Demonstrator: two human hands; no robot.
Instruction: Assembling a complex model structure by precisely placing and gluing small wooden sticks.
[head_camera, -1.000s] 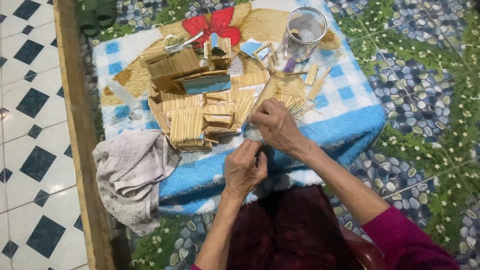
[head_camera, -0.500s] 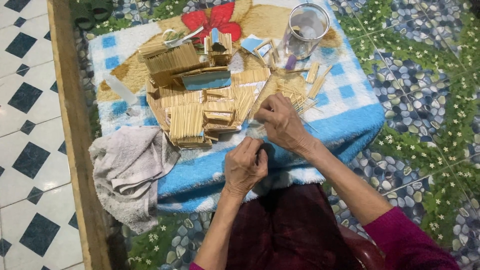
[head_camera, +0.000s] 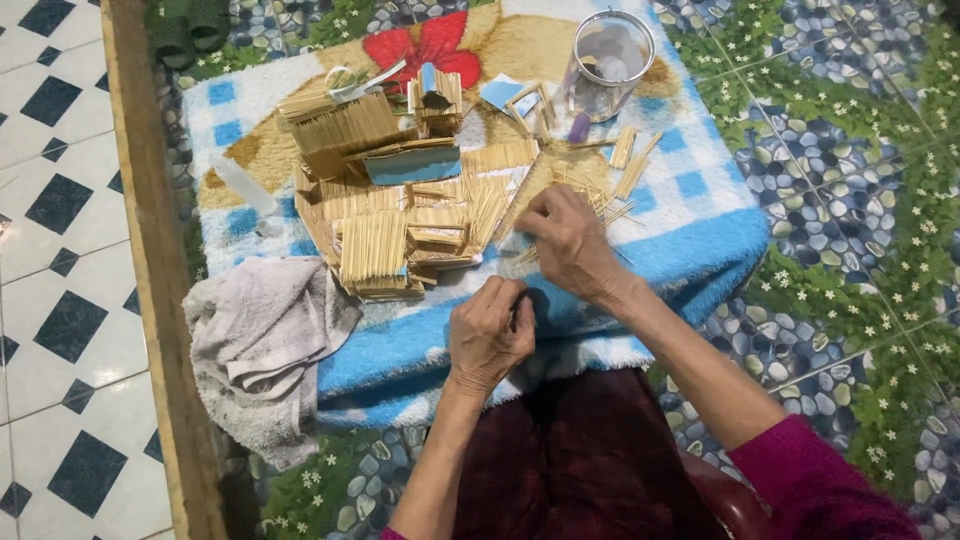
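— Bare wood slivers everywhere, pale and thin. Where are the hands among them?

— Near the middle of the frame. The left hand (head_camera: 488, 335) sits lower, curled into a loose fist over the blue edge of the towel (head_camera: 700, 225), knuckles up, forearm rising from the bottom edge. Its grip is clenched, though I cannot tell whether anything lies inside it.

— And the other one?

— The right hand (head_camera: 568, 238) is just above and to the right, palm down, fingers bent onto the loose sticks (head_camera: 585, 190) scattered on the towel. Fingertips touch the sticks — whether they pinch one is hidden under the hand. A magenta sleeve (head_camera: 820, 480) shows at the lower right.

— What lies around them?

— Left of the right hand, a heap of stick panels (head_camera: 375, 245), stacked flat and overlapping, with a light blue card (head_camera: 415, 165) on top. At the upper right stands a clear jar (head_camera: 605, 60), upright. A grey cloth (head_camera: 260, 340) hangs bunched at the lower left, off the towel's edge, beside a wooden beam (head_camera: 150, 270) running top to bottom. Nothing stands between the hands and the sticks.
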